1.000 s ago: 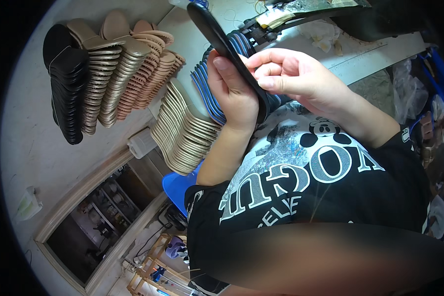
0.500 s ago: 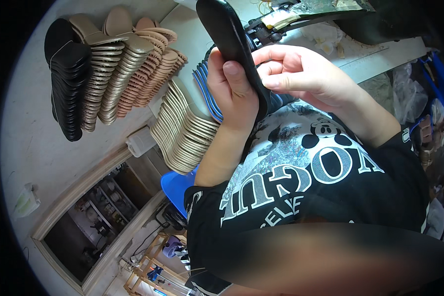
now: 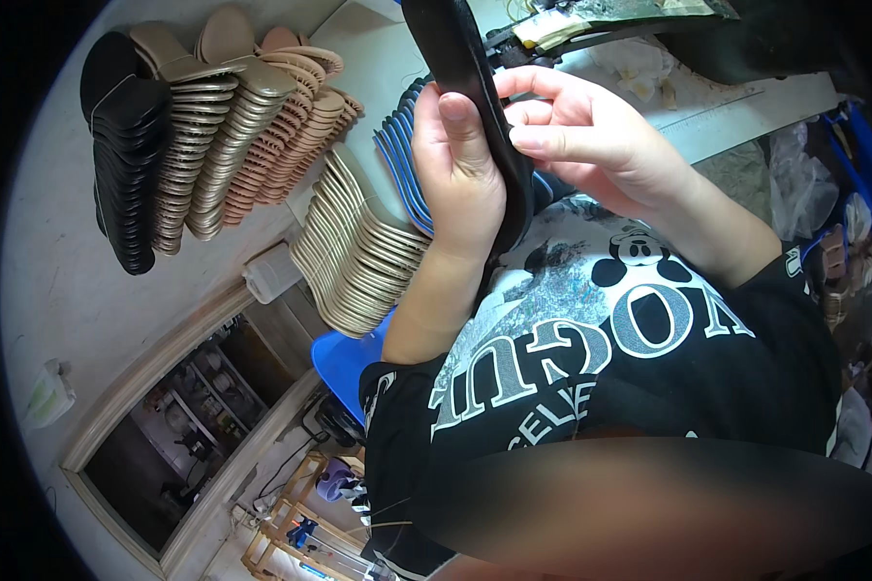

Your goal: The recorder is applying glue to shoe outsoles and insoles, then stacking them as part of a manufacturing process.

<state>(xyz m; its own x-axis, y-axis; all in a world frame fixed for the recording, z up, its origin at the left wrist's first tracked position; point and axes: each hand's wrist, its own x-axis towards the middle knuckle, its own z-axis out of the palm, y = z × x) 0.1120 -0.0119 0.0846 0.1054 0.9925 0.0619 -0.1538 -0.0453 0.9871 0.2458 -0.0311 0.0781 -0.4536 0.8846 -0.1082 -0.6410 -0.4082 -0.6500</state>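
Observation:
A long, glossy black shoe sole (image 3: 458,60) stands tilted in front of my chest, its upper end cut by the top of the picture. Around its left edge wraps my left hand (image 3: 460,174), closed, the thumb lying along the near face. At the sole's right edge, my right hand (image 3: 586,136) pinches with thumb and fingertips; what lies between those fingertips is too small to make out. Just left of my left hand leans a row of blue-edged dark soles (image 3: 402,169), partly hidden by it. Beside that row are stacked gold-edged soles (image 3: 358,252).
Bundled soles in black (image 3: 126,165), gold (image 3: 242,145) and pink (image 3: 286,126) stand at the far left of the white table (image 3: 736,121). A dark machine part (image 3: 591,34) crosses the back. A blue chair (image 3: 344,373) and a white container (image 3: 271,273) are at left.
The sole has shifted slightly upward and turned more edge-on, with both hands moving along with it. Both hands keep their hold.

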